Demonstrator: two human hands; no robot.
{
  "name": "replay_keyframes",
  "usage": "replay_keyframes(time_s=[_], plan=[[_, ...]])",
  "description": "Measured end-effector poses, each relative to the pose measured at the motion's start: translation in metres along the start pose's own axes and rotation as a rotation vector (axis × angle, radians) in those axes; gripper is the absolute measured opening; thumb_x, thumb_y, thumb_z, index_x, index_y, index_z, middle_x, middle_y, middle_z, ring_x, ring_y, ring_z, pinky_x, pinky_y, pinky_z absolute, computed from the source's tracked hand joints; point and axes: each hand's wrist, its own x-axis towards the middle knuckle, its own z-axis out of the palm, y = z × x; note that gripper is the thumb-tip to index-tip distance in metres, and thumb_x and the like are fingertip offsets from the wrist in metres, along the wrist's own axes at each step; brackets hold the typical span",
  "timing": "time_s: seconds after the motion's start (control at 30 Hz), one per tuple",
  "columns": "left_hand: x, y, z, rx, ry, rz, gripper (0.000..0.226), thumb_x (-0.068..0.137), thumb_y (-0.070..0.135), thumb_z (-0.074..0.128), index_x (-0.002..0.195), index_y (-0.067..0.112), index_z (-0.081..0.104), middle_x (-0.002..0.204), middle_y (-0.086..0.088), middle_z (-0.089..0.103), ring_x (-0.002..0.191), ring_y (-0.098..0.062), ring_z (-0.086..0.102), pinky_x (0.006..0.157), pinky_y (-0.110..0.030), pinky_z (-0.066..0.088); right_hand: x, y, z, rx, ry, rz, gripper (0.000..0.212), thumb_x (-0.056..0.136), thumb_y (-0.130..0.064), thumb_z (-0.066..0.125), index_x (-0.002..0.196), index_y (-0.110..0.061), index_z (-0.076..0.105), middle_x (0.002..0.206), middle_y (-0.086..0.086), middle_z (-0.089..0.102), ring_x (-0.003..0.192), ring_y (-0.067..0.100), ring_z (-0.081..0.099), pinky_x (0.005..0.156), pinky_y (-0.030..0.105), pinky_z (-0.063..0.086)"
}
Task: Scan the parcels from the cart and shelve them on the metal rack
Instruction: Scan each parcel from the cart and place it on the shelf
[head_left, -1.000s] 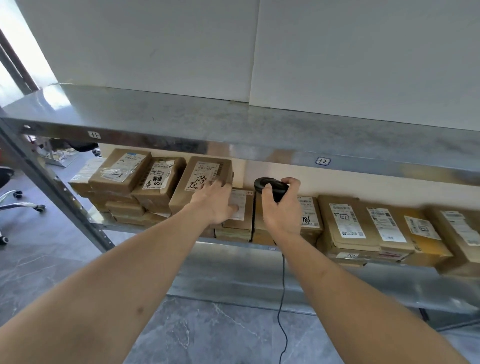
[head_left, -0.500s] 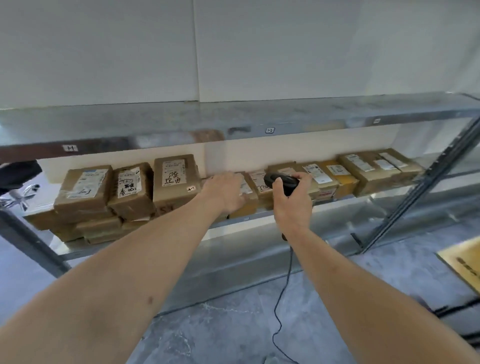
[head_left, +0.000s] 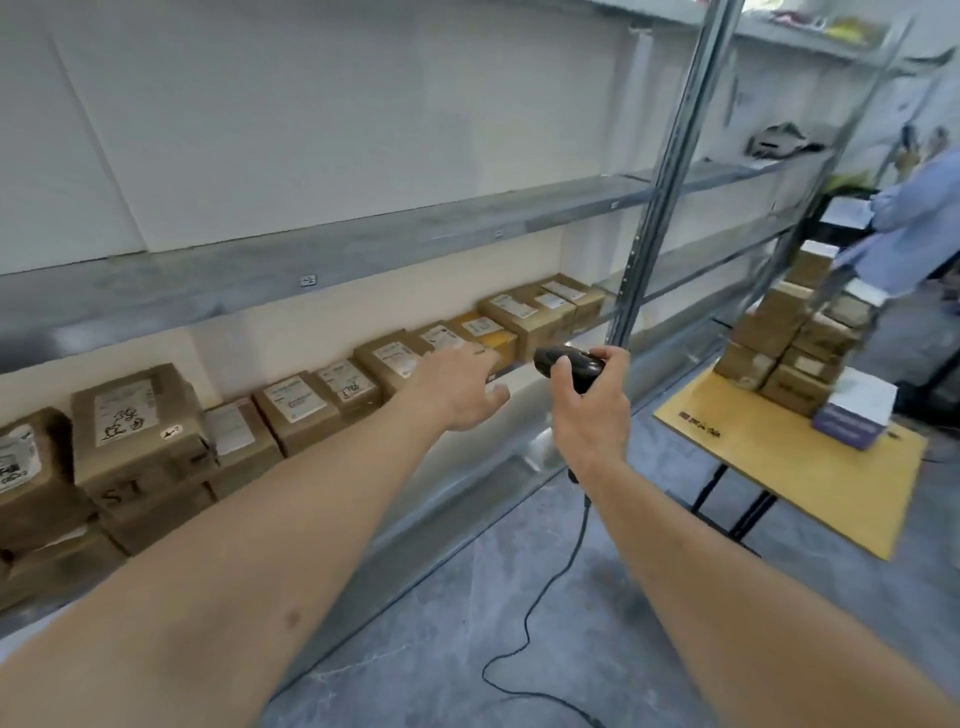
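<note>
Head view shows both bare arms reaching toward the metal rack (head_left: 660, 208). With fingers spread and relaxed, the left hand (head_left: 457, 387) holds nothing and hovers just in front of the row of cardboard parcels (head_left: 311, 400) lined along the shelf, labels up. To its right, the right hand (head_left: 589, 410) is curled round a black barcode scanner (head_left: 569, 364), its cable (head_left: 545, 597) trailing down below the wrist to the grey floor. Farther right of the right hand stands a yellow-topped cart (head_left: 779, 447) carrying stacked brown parcels (head_left: 789, 338) and a white and purple box (head_left: 854, 410). Beyond the cart, a person in a blue shirt (head_left: 914, 223) stands at the frame edge.
</note>
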Motion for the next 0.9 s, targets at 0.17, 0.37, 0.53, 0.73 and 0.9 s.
replay_keyframes(time_s=[0.17, 0.37, 0.53, 0.73, 0.9], plan=[[0.042, 0.108, -0.003, 0.022, 0.014, 0.132, 0.06, 0.104, 0.058, 0.041, 0.155, 0.027, 0.046, 0.148, -0.008, 0.053, 0.133, -0.036, 0.051, 0.107, -0.051, 0.046, 0.04, 0.035, -0.096, -0.035, 0.101, 0.001, 0.033, 0.103, -0.05, 0.052, 0.128, -0.032, 0.039, 0.096, -0.009, 0.061, 0.084, 0.02, 0.066, 0.071, 0.038, 0.054], [0.094, 0.223, 0.005, -0.012, 0.03, 0.261, 0.065, 0.102, 0.063, 0.041, 0.157, 0.03, 0.042, 0.155, -0.005, 0.05, 0.138, -0.035, 0.049, 0.112, -0.051, 0.044, 0.081, 0.079, -0.197, -0.064, 0.199, 0.014, 0.03, 0.104, -0.048, 0.053, 0.125, -0.031, 0.04, 0.094, -0.015, 0.059, 0.08, 0.008, 0.061, 0.064, 0.032, 0.043], [0.139, 0.308, 0.008, -0.024, 0.026, 0.38, 0.068, 0.102, 0.062, 0.044, 0.161, 0.028, 0.037, 0.157, -0.006, 0.046, 0.142, -0.033, 0.045, 0.114, -0.052, 0.041, 0.119, 0.11, -0.262, -0.093, 0.3, 0.065, 0.03, 0.104, -0.047, 0.053, 0.126, -0.03, 0.04, 0.094, -0.016, 0.059, 0.08, 0.006, 0.06, 0.059, 0.028, 0.04], [0.208, 0.394, 0.032, -0.024, -0.003, 0.518, 0.067, 0.101, 0.061, 0.046, 0.16, 0.03, 0.038, 0.16, -0.005, 0.044, 0.143, -0.033, 0.042, 0.116, -0.053, 0.039, 0.178, 0.159, -0.317, -0.126, 0.429, 0.132, 0.031, 0.103, -0.046, 0.054, 0.126, -0.03, 0.041, 0.092, -0.013, 0.059, 0.078, 0.007, 0.059, 0.063, 0.034, 0.043], [0.282, 0.456, 0.066, -0.058, -0.013, 0.631, 0.067, 0.101, 0.06, 0.048, 0.16, 0.029, 0.039, 0.161, -0.005, 0.043, 0.144, -0.032, 0.041, 0.117, -0.05, 0.038, 0.242, 0.207, -0.347, -0.143, 0.538, 0.19, 0.035, 0.103, -0.044, 0.057, 0.129, -0.025, 0.044, 0.093, -0.02, 0.056, 0.083, 0.01, 0.059, 0.072, 0.034, 0.044]])
